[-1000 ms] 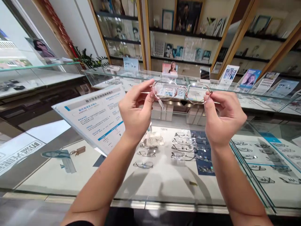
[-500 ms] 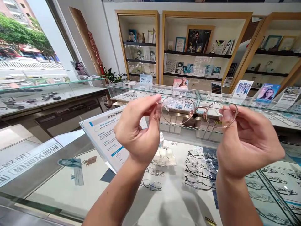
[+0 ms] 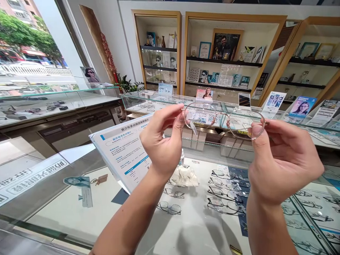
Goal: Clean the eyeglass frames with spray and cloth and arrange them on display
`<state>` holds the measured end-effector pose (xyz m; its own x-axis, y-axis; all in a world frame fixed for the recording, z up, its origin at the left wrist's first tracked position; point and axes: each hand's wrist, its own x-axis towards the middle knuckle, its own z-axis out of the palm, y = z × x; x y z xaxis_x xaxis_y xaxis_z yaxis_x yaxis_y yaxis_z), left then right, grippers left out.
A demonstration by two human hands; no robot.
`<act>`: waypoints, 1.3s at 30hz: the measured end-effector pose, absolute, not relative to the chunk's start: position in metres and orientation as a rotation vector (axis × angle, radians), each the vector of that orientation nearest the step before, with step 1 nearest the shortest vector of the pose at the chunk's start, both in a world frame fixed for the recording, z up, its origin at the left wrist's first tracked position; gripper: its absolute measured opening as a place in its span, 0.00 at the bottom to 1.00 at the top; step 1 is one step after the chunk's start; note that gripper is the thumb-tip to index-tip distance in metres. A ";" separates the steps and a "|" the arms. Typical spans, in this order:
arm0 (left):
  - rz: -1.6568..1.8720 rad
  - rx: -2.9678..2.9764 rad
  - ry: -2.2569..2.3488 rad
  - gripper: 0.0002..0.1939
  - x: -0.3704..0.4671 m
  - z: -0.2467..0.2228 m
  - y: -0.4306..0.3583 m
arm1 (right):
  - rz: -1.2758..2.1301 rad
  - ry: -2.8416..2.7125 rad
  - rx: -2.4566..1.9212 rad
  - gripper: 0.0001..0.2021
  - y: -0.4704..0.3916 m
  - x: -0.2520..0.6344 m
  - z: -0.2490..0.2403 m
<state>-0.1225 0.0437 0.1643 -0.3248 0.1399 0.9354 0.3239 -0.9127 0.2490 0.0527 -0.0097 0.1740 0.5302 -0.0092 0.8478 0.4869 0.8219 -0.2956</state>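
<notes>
A pair of thin metal-rimmed eyeglasses (image 3: 214, 124) is held up above the glass counter, between both hands. My left hand (image 3: 164, 138) pinches its left end near the hinge with thumb and forefinger. At the other end, my right hand (image 3: 284, 159) grips the rim and temple, the thumb against the right lens. A small clear tag hangs by the left lens. Below lie a crumpled cream cloth (image 3: 184, 176), a white bottle (image 3: 182, 157) partly behind my left hand, and two pairs of glasses (image 3: 170, 207) near my left forearm. A row of eyeglasses (image 3: 224, 193) lies between the forearms.
A printed white board (image 3: 124, 152) leans upright on the left of the counter. A bookmark-like card (image 3: 82, 189) and a brown tag (image 3: 102, 179) lie left of it. More frames fill the glass case (image 3: 310, 209) at right. Wooden shelves (image 3: 183, 53) stand behind.
The eyeglasses have tilted slightly and the clear tag now hangs lower beside the left lens. My left hand has shifted a little to the right.
</notes>
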 end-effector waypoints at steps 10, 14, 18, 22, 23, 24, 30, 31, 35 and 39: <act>-2.408 -1.773 -0.604 0.07 -0.121 0.164 0.043 | -0.301 -0.985 -0.573 0.05 -0.009 0.055 0.173; -2.364 -1.758 -0.602 0.07 -0.123 0.163 0.041 | -0.238 -1.009 -0.607 0.06 -0.001 0.063 0.170; -2.299 -1.787 -0.625 0.06 -0.125 0.164 0.036 | -0.048 -1.076 -0.726 0.07 0.008 0.074 0.164; -2.279 -1.801 -0.568 0.07 -0.125 0.165 0.031 | 0.107 -1.159 -0.764 0.06 0.015 0.080 0.159; -2.276 -1.800 -0.561 0.07 -0.125 0.165 0.031 | 0.126 -1.166 -0.771 0.06 0.016 0.081 0.158; -2.269 -1.797 -0.567 0.08 -0.125 0.165 0.031 | 0.142 -1.166 -0.776 0.06 0.017 0.082 0.158; -2.316 -1.723 -0.603 0.07 -0.124 0.166 0.037 | 0.171 -1.094 -0.738 0.08 0.012 0.077 0.163; -2.333 -1.731 -0.593 0.07 -0.124 0.166 0.039 | 0.165 -1.084 -0.725 0.08 0.010 0.076 0.164; -2.361 -1.776 -0.590 0.08 -0.123 0.166 0.042 | 0.167 -1.057 -0.666 0.09 0.003 0.071 0.167; -2.340 -1.780 -0.629 0.07 -0.123 0.165 0.045 | 0.174 -1.035 -0.657 0.10 0.000 0.069 0.167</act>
<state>-0.1226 0.0450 0.1652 -0.2933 0.1420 0.9454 0.3514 -0.9037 0.2447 0.0692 0.0004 0.1670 0.5163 0.4317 0.7397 0.1656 0.7971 -0.5808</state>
